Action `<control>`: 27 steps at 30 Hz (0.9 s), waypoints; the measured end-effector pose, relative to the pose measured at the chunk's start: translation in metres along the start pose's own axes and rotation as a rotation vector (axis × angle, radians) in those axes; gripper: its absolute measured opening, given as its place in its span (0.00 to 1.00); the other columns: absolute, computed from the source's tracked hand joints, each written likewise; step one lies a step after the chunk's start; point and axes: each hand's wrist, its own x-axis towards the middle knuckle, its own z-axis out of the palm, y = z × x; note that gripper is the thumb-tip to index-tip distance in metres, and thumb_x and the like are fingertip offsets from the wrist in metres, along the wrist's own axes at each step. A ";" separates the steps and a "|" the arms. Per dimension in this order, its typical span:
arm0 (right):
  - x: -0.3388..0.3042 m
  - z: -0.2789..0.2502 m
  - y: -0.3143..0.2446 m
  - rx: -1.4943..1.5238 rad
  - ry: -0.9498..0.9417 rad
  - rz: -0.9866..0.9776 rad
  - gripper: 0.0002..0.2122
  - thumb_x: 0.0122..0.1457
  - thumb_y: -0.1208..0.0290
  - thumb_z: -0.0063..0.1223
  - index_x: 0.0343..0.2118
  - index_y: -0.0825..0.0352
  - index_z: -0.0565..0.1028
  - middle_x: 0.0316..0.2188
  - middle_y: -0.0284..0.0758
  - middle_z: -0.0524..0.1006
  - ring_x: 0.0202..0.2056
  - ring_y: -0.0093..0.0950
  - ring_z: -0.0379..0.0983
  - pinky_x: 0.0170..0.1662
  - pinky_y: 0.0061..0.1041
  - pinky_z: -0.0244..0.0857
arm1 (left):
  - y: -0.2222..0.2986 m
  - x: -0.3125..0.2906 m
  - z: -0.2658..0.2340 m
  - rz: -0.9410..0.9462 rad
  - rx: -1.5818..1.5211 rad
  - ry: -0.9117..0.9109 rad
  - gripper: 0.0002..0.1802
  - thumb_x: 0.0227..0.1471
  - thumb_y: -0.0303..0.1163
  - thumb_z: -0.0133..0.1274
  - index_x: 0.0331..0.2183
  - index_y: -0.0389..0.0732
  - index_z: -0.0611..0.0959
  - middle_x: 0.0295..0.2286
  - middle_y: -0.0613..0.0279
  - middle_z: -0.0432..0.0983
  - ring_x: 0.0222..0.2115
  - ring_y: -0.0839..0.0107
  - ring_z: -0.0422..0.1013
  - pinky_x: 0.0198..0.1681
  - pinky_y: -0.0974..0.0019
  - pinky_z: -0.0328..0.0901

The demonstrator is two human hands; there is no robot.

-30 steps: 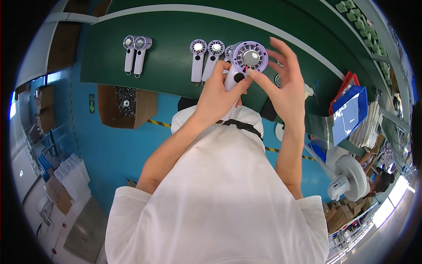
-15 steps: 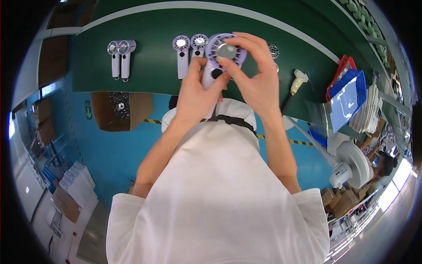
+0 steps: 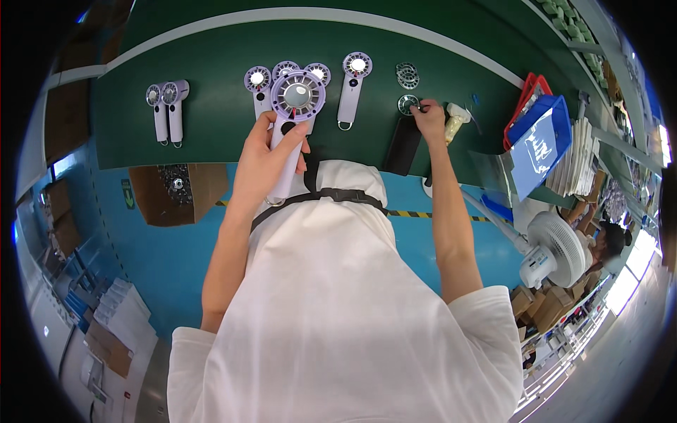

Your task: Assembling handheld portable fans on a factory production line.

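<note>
My left hand (image 3: pixel 264 158) is wrapped round the handle of a lilac handheld fan (image 3: pixel 298 95), its round head facing up with a silver disc in the centre. Out to the right, my right hand (image 3: pixel 431 123) pinches the edge of a round slotted grille (image 3: pixel 408 105) on the table. Below that grille lies a black flat block (image 3: pixel 403 146). More grilles (image 3: pixel 407 75) are heaped just beyond. Behind the held fan, several lilac fans lie together, one (image 3: pixel 257 79) partly covered; another fan (image 3: pixel 351 92) lies alone to their right.
Two fans (image 3: pixel 175 116) lie at the left of the green table (image 3: pixel 218 120). A whitish bottle (image 3: pixel 457 121) is beside my right hand. Farther right are a blue bin (image 3: pixel 546 144), stacked sheets (image 3: pixel 575 158) and a white standing fan (image 3: pixel 553 250). A cardboard box (image 3: pixel 151 201) stands below the table's left edge.
My right hand has left the held fan and reached right to the grilles. My left hand has moved slightly left with the fan. A lone fan now shows in the middle.
</note>
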 end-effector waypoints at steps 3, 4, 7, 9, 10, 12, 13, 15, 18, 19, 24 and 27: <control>0.006 0.009 0.004 -0.046 0.071 -0.133 0.16 0.46 0.66 0.65 0.36 0.71 0.77 0.33 0.48 0.78 0.37 0.44 0.76 0.42 0.35 0.71 | -0.002 0.003 0.007 -0.009 0.014 0.007 0.24 0.56 0.37 0.59 0.45 0.32 0.69 0.24 0.60 0.75 0.18 0.75 0.72 0.21 0.72 0.67; 0.008 0.003 -0.005 0.045 0.012 -0.088 0.14 0.47 0.67 0.64 0.34 0.70 0.76 0.30 0.47 0.79 0.33 0.43 0.77 0.40 0.34 0.71 | -0.006 0.006 0.006 0.000 -0.008 -0.032 0.24 0.55 0.37 0.59 0.45 0.33 0.69 0.24 0.61 0.76 0.19 0.75 0.72 0.22 0.71 0.68; 0.000 -0.035 -0.043 0.274 -0.017 -0.090 0.12 0.53 0.69 0.62 0.36 0.70 0.75 0.28 0.40 0.81 0.31 0.30 0.79 0.36 0.28 0.72 | -0.004 0.005 0.007 -0.036 0.035 -0.030 0.27 0.55 0.41 0.60 0.45 0.33 0.69 0.25 0.60 0.77 0.21 0.75 0.74 0.25 0.70 0.69; -0.024 -0.083 -0.111 0.576 -0.142 -0.064 0.09 0.57 0.74 0.59 0.38 0.71 0.76 0.29 0.34 0.80 0.31 0.22 0.77 0.36 0.20 0.70 | -0.001 0.005 0.007 -0.067 0.076 -0.048 0.28 0.54 0.43 0.60 0.46 0.33 0.68 0.26 0.61 0.77 0.22 0.75 0.74 0.27 0.70 0.69; -0.038 -0.107 -0.142 0.702 -0.186 -0.051 0.08 0.58 0.75 0.59 0.39 0.71 0.77 0.29 0.33 0.80 0.31 0.20 0.76 0.36 0.17 0.69 | 0.003 0.004 0.010 -0.076 0.108 -0.057 0.29 0.54 0.45 0.60 0.46 0.34 0.68 0.26 0.62 0.77 0.22 0.75 0.75 0.28 0.70 0.69; -0.064 -0.148 -0.199 0.811 -0.224 -0.085 0.08 0.58 0.77 0.59 0.39 0.71 0.79 0.30 0.32 0.80 0.30 0.18 0.74 0.38 0.16 0.67 | 0.007 0.004 0.011 -0.075 0.153 -0.069 0.30 0.54 0.45 0.60 0.46 0.34 0.68 0.26 0.62 0.77 0.22 0.75 0.74 0.28 0.70 0.69; -0.073 -0.160 -0.220 0.807 -0.267 -0.140 0.07 0.58 0.77 0.59 0.39 0.72 0.79 0.30 0.31 0.79 0.31 0.18 0.73 0.38 0.16 0.67 | 0.007 0.004 0.012 -0.069 0.199 -0.085 0.30 0.54 0.46 0.60 0.47 0.34 0.68 0.26 0.62 0.77 0.22 0.75 0.74 0.28 0.70 0.69; -0.080 -0.164 -0.242 0.823 -0.368 -0.342 0.07 0.57 0.79 0.59 0.39 0.71 0.80 0.30 0.31 0.78 0.31 0.18 0.71 0.39 0.18 0.66 | 0.008 0.004 0.014 -0.072 0.224 -0.107 0.32 0.52 0.48 0.60 0.46 0.34 0.69 0.26 0.62 0.77 0.21 0.75 0.74 0.28 0.70 0.68; -0.086 -0.153 -0.264 0.610 -0.347 -0.583 0.09 0.52 0.78 0.62 0.37 0.68 0.80 0.29 0.32 0.77 0.30 0.22 0.71 0.36 0.20 0.66 | 0.013 -0.001 0.018 -0.089 0.319 -0.127 0.34 0.50 0.50 0.62 0.46 0.33 0.70 0.24 0.63 0.76 0.20 0.76 0.72 0.27 0.71 0.66; -0.086 -0.152 -0.266 0.608 -0.346 -0.586 0.09 0.52 0.78 0.62 0.37 0.68 0.80 0.29 0.32 0.77 0.30 0.22 0.71 0.36 0.20 0.66 | 0.014 -0.003 0.018 -0.074 0.316 -0.153 0.34 0.49 0.51 0.62 0.45 0.33 0.70 0.24 0.63 0.75 0.20 0.76 0.72 0.26 0.71 0.65; -0.092 -0.153 -0.276 0.423 -0.309 -0.691 0.06 0.51 0.78 0.62 0.32 0.70 0.78 0.28 0.33 0.77 0.26 0.24 0.71 0.31 0.22 0.65 | 0.020 -0.016 0.020 -0.053 0.341 -0.170 0.27 0.50 0.46 0.63 0.42 0.39 0.71 0.23 0.66 0.75 0.19 0.80 0.68 0.23 0.74 0.62; -0.095 -0.156 -0.280 0.377 -0.330 -0.744 0.06 0.51 0.78 0.62 0.32 0.70 0.78 0.26 0.34 0.75 0.25 0.25 0.70 0.30 0.23 0.64 | 0.017 -0.020 0.019 -0.012 0.332 -0.182 0.28 0.49 0.46 0.64 0.42 0.38 0.71 0.23 0.66 0.74 0.18 0.80 0.68 0.23 0.73 0.61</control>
